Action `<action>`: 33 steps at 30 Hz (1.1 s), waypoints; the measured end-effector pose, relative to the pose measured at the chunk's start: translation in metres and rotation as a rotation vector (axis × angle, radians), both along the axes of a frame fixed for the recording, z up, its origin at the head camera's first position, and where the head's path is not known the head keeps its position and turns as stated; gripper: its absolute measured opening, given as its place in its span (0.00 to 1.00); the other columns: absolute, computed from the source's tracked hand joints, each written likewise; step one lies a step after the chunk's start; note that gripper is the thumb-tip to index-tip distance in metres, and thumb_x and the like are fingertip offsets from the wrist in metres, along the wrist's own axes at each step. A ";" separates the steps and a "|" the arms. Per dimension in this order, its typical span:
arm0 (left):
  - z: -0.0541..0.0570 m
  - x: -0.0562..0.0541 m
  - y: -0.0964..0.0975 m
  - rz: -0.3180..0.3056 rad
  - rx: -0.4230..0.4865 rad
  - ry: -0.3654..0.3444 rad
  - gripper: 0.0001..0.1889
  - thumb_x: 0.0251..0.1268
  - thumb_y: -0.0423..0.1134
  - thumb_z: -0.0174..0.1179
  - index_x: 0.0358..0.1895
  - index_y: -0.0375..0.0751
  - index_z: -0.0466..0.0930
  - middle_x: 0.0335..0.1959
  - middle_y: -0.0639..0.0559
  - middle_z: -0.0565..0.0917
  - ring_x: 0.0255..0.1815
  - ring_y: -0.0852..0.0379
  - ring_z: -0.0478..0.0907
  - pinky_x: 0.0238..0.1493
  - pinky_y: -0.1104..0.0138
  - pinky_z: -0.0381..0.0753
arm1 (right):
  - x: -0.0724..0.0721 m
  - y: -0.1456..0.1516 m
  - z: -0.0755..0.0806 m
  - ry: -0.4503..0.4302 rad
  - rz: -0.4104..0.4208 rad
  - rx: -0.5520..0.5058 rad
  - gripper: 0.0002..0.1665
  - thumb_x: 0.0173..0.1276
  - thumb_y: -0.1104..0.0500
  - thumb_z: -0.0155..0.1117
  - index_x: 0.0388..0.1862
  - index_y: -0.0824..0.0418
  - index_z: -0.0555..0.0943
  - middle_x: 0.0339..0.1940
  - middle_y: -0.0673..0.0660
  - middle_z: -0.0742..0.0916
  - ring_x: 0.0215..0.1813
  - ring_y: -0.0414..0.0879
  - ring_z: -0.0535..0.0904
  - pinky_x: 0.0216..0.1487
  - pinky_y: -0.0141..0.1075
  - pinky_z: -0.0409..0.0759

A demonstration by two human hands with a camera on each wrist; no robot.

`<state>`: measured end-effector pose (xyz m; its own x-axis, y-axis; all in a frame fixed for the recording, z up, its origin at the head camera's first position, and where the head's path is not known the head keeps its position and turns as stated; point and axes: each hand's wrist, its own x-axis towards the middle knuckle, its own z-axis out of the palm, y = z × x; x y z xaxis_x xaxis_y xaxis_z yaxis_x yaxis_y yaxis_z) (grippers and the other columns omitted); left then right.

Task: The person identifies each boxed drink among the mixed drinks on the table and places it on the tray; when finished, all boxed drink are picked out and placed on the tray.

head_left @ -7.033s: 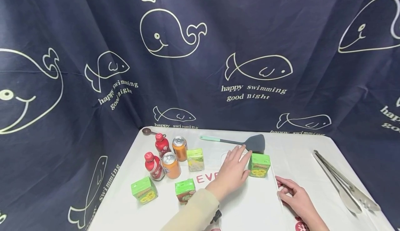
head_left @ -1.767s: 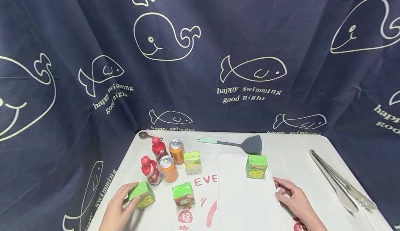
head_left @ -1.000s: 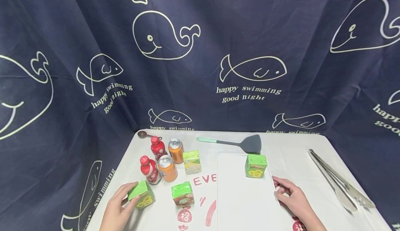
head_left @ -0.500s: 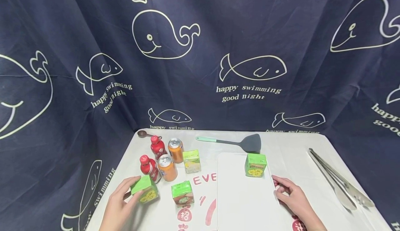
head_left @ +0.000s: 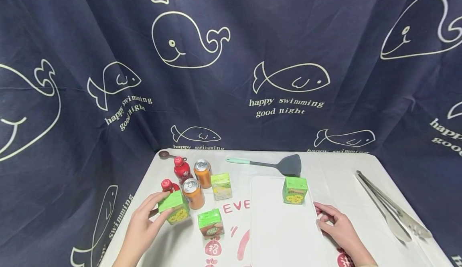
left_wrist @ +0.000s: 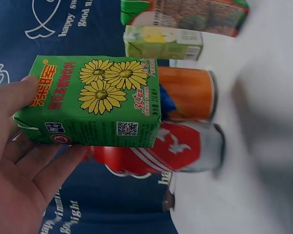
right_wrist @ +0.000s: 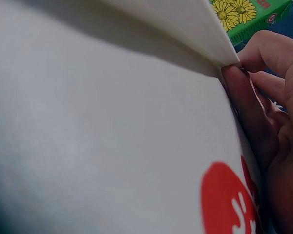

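My left hand grips a green drink carton printed with yellow flowers, thumb on one side and fingers on the other. In the left wrist view the carton is held up off the table, in front of a red bottle and an orange can. My right hand pinches the right edge of a white tray; the right wrist view shows thumb and finger at its rim. A matching flowered carton stands at the tray's far right corner.
Another red bottle, orange cans, a yellow-green carton and a green-brown carton stand on the left. A brown spoon and a spatula lie along the back. Metal tongs lie at right.
My left hand has left the tray's flowered carton, taken hold of the carton at the front left and raised it rightward, partly covering the near red bottle. The right hand stays at the tray edge.
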<state>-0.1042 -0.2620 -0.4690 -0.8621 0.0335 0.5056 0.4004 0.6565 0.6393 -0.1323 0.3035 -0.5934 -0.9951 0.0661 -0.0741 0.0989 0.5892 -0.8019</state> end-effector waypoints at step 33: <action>0.021 -0.041 0.076 -0.244 0.090 -0.033 0.25 0.63 0.33 0.75 0.63 0.46 0.83 0.60 0.56 0.82 0.51 0.57 0.84 0.48 0.65 0.89 | -0.001 -0.002 0.000 0.003 -0.008 -0.075 0.36 0.65 0.65 0.73 0.73 0.66 0.76 0.58 0.62 0.82 0.39 0.40 0.78 0.36 0.30 0.80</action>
